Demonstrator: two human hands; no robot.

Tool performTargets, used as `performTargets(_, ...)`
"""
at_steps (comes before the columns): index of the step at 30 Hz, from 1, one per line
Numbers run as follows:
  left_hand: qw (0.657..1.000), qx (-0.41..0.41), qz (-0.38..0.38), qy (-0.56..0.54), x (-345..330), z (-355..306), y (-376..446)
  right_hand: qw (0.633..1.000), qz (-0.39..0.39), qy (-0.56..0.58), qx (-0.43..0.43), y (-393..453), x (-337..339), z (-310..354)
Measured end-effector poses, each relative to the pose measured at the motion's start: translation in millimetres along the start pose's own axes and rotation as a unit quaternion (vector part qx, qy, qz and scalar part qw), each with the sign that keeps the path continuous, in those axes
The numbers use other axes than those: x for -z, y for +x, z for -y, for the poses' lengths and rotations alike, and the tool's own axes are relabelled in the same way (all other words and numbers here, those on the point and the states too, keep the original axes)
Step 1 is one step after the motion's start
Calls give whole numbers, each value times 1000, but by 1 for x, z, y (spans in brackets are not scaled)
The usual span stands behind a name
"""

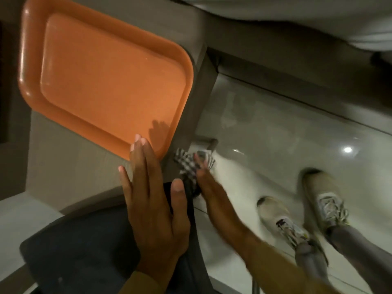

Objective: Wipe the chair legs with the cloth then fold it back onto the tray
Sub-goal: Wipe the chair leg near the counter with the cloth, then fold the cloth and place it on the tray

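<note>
Head view: at lower centre, the checked cloth (192, 166) was gripped by the right hand (214, 194); soft and light, best gathered mid-fold. The left hand (152, 209) was held flat, empty.

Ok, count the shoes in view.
2. One shoe sits on the glossy floor right of the right hand; the other shoe is beside it, further right. No others visible.
</note>
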State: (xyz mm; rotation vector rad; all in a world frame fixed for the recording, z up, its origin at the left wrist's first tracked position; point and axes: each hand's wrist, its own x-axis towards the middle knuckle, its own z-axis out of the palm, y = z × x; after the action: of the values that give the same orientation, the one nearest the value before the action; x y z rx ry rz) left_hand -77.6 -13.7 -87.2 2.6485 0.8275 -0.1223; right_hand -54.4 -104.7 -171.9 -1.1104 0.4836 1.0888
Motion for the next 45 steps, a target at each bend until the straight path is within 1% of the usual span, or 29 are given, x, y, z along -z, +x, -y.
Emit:
performTargets(2,1000,4,4,2,2,-2,2,998,46,36,1,-37,-12,3)
performTargets(3,1000,7,6,5,2,-2,1,998,53,46,-7,-37,-14,-1)
performTargets(4,1000,9,5,5,2,-3,1,998,46,44,-1,-31,-13,-1)
performTargets(6,1000,6,1,-2,1,-3,2,1000,2,-7,20,-5,-4,-4)
performTargets(9,1000,-2,-6,0,-1,0,1,993,-52,-99,-21,48,14,-4)
performTargets(11,1000,-1,-9,-3,-2,1,1,986,-59,-139,-65,73,20,-1)
performTargets(13,1000,0,-13,-9,-2,1,1,981,-67,-162,-88,81,18,2)
performTargets(14,1000,2,-15,-10,-2,0,1,979,-68,-173,-88,77,16,4)
performTargets(16,1000,2,-17,-7,-3,1,2,978,-60,-192,-60,52,11,12)
performTargets(19,1000,9,-15,5,-2,1,5,976,-25,-213,-20,5,8,31)
performTargets(22,1000,13,-24,12,-3,1,6,975,4,-222,-28,-15,7,61)
performTargets(24,999,18,-38,-12,0,2,5,975,-14,-216,-44,-18,7,85)
performTargets(26,997,35,-49,-51,2,0,3,977,-50,-198,-54,-22,8,112)
performTargets(28,991,74,-65,-91,7,-2,4,984,-77,-140,-74,-23,8,136)
performTargets(29,981,119,-76,-134,13,-7,7,987,-76,-116,-80,-25,9,150)
performTargets(30,957,179,-82,-212,19,-15,14,989,-64,-97,-90,-28,10,164)
performTargets(31,910,244,-84,-326,29,-22,22,990,-44,-87,-103,-31,10,179)
performTargets(32,824,294,-85,-476,39,-29,30,991,-21,-76,-110,-35,9,194)
performTargets(33,726,307,-69,-612,48,-34,33,991,20,-65,-114,-38,7,211)
performTargets(34,679,303,-43,-667,56,-41,36,988,72,-60,-123,-41,3,227)
performTargets(35,662,304,-7,-685,69,-50,42,982,121,-66,-131,-42,-3,243)
performTargets(36,659,317,35,-681,81,-57,50,977,144,-93,-124,-42,-10,256)
performTargets(37,665,317,70,-673,89,-62,55,972,155,-144,-101,-42,-17,265)
performTargets(38,679,291,86,-668,97,-65,58,961,161,-215,-68,-38,-26,276)
performTargets(39,692,270,87,-664,102,-66,61,947,158,-277,-29,-34,-36,287)
performTargets(40,698,258,73,-664,106,-66,64,935,155,-319,7,-31,-43,297)
performTargets(42,725,244,14,-644,119,-70,76,904,188,-379,61,-22,-59,320)
performTargets(43,734,244,-29,-633,125,-73,83,887,212,-402,82,-19,-67,331)
performTargets(45,736,272,-115,-609,133,-77,93,857,246,-435,125,-12,-81,348)
